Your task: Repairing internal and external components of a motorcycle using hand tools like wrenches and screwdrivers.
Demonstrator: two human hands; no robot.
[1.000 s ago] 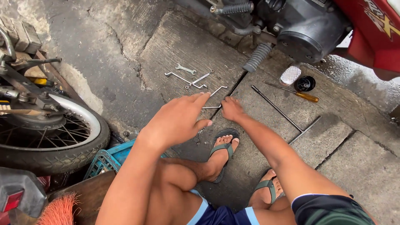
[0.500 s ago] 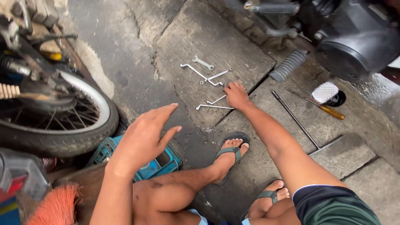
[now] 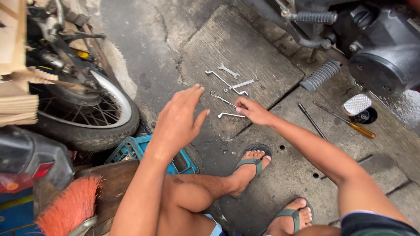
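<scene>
Right hand fingertips touching wrenches on concrete floor, grip unclear. Left hand at 9 o'clock of it, spread wide, holding nothing, hovering.

Stacked brown cardboard sits at left beside the motorcycle wheel.

Wrenches lie between the wheel and screwdriver.

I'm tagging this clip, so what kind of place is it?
Probably an outdoor or streetside motorcycle repair spot: wrenches lie on the cracked concrete ground, between a motorcycle engine and a spoked wheel.
</scene>
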